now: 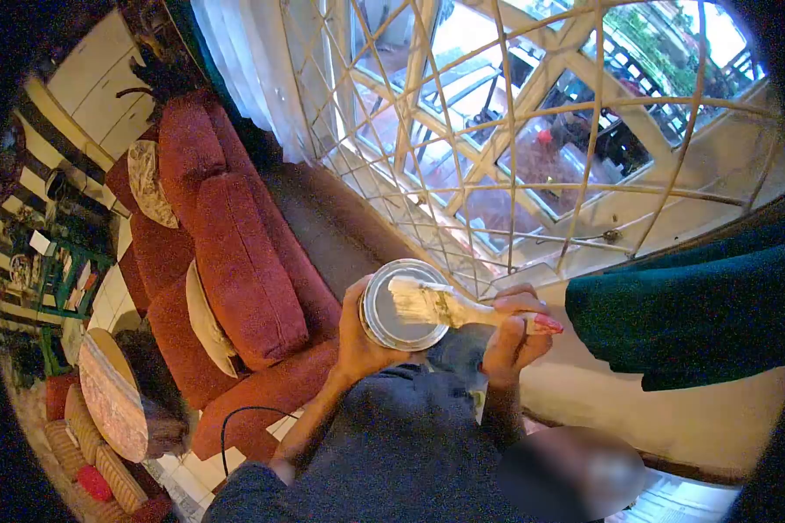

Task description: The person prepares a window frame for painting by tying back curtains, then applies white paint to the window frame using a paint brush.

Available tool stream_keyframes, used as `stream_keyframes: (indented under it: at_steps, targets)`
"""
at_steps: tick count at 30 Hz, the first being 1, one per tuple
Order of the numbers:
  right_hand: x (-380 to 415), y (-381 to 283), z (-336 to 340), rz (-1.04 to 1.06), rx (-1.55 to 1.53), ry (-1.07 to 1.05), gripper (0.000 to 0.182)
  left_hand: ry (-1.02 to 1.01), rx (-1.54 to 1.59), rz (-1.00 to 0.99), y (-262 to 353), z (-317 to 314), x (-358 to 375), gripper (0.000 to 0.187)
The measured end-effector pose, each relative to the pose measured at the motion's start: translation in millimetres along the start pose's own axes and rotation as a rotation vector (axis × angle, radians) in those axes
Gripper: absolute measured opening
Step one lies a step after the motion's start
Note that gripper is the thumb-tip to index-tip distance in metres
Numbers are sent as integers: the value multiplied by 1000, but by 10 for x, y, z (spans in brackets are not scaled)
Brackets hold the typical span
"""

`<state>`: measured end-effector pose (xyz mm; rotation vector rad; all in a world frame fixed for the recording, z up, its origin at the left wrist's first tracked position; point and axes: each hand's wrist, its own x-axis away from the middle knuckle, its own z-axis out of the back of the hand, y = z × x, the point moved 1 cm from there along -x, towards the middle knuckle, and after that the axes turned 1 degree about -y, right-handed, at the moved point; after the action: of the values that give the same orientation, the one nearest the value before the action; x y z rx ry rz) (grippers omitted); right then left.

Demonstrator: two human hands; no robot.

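Note:
My left hand [354, 336] is wrapped round the side of a round paint can [377, 324], its metal rim facing up towards me and a greyish surface showing inside. In my right hand [516, 336] is a paintbrush [467, 311], gripped by its handle, which has a red end. The brush lies nearly level, with its pale, paint-coated bristles pointing left and overlapping the can's round top in this view. Both hands are close together in front of my dark top [392, 436].
Ahead stands a window with a pale metal lattice [510, 131] across it. A dark green curtain [680, 305] hangs on the right, a white curtain [244, 65] on the left. A red sofa [244, 261] with cushions and a round table [113, 392] stand left.

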<state>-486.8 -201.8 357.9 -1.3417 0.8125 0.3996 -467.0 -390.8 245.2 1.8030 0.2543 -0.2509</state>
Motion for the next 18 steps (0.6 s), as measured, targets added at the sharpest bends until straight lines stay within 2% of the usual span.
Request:
stream_keyframes:
  at_steps: [3, 6, 9, 10, 13, 16, 18]
  targets:
    - [-53, 28, -51, -7, 75, 30, 24, 12, 107, 41, -15, -1, 5, 121]
    - [0, -98, -26, -461, 83, 72, 27, -38, 16, -60, 129, 22, -53, 119]
    - [77, 6, -82, -511, -39, 197, 28, 11, 32, 47, 12, 41, 28, 118]
    - [117, 36, -116, -520, 28, 265, 28, 10, 8, 32, 4, 57, 30, 117]
    - [147, 23, -85, -551, 2, 162, 24, 13, -55, 3, 9, 85, 61, 114]
    - [227, 18, -102, -500, 35, 250, 20, 23, -23, -4, -16, 100, 86, 113]
    - [261, -45, -62, -554, 94, 314, 16, 28, -13, 21, 18, 87, 65, 110]
